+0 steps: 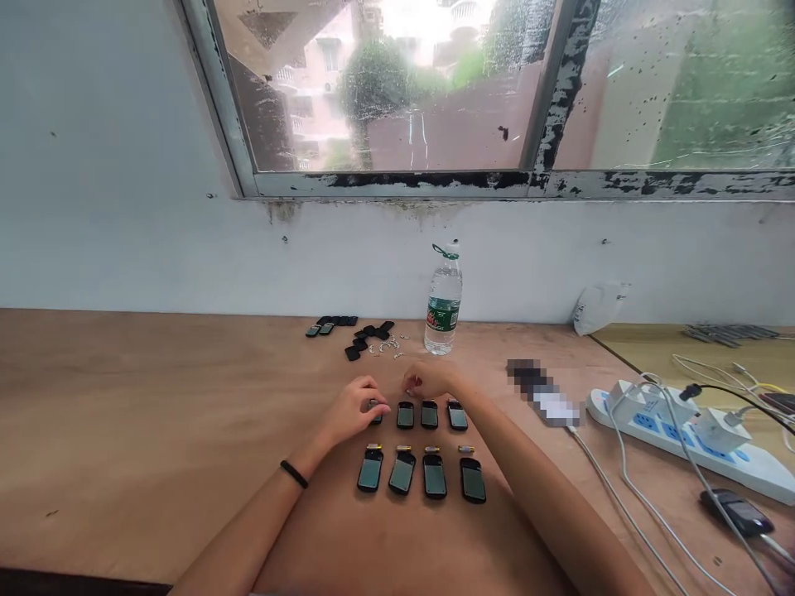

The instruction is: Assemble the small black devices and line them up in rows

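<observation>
Nearest, below the grip, four small black glossy rectangular devices [434,478] lie in a row, with a tiny gold-tipped cylinder [373,447] past each. Just beyond, the left hand [351,411] pinches the far-row leftmost device [376,419] flat on the wooden tabletop [155,430], seemingly working on that unit. The right hand [430,381] is clenched beside it, contents unclear, and a clear plastic water bottle [443,302] stands farther off.

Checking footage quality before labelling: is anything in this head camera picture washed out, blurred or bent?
Head view: the window is blown out mid-pane; its frame slants from wide-angle distortion; a pixelated patch masks something on the table beyond the right hand; the small black devices look reasonably sharp.
</observation>
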`<state>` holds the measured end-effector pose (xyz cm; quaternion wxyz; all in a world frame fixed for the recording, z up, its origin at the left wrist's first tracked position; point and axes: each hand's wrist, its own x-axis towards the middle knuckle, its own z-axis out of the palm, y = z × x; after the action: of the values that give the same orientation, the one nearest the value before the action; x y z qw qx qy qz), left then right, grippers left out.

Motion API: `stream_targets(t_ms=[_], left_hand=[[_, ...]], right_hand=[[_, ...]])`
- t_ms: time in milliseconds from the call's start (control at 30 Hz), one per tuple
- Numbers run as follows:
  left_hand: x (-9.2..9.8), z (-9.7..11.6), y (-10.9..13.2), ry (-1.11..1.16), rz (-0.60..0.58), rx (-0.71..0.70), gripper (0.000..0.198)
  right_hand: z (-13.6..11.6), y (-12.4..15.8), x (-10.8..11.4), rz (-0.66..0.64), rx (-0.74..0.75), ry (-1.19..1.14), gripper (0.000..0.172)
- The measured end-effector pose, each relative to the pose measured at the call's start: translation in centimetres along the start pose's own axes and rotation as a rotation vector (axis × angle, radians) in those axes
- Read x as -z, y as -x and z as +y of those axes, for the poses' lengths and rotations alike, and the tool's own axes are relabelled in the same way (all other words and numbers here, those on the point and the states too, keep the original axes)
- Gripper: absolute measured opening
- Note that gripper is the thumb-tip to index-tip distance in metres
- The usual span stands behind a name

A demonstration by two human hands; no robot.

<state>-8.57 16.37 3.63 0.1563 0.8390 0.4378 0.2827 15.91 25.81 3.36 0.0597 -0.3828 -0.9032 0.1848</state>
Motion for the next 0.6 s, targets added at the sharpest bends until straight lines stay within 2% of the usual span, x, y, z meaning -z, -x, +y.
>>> stream_targets(t_ms=[100, 233, 333, 467, 600], left_hand=[[-1.5, 1.4, -0.3, -0.081, -0.040, -0.070, 0.020], [-2.5, 2.4, -0.3, -0.202, -0.107, -0.081, 0.022], [-2.7, 2.8, -0.3, -0.196, -0.120, -0.045, 0.026], [-3.1, 2.9, -0.5, -0.158, -0.108, 0.002, 0.028], [-3.4, 2.6, -0.6, -0.168, -0.109, 0.020, 0.016]], right_hand=[[-0.5, 0.4, 0.5, 0.011, -0.004, -0.008, 0.025], [-1.5, 1.7, 0.8, 0.241, -0.008, -0.141, 0.019], [-2.0, 3.0, 0.2, 0.367, -0.031, -0.278, 0.017], [-2.3, 4.1, -1.6, 0.388, -0.035, -0.423, 0.015], [-2.5, 4.2, -3.0, 0.393, -0.042, -0.437, 0.011]])
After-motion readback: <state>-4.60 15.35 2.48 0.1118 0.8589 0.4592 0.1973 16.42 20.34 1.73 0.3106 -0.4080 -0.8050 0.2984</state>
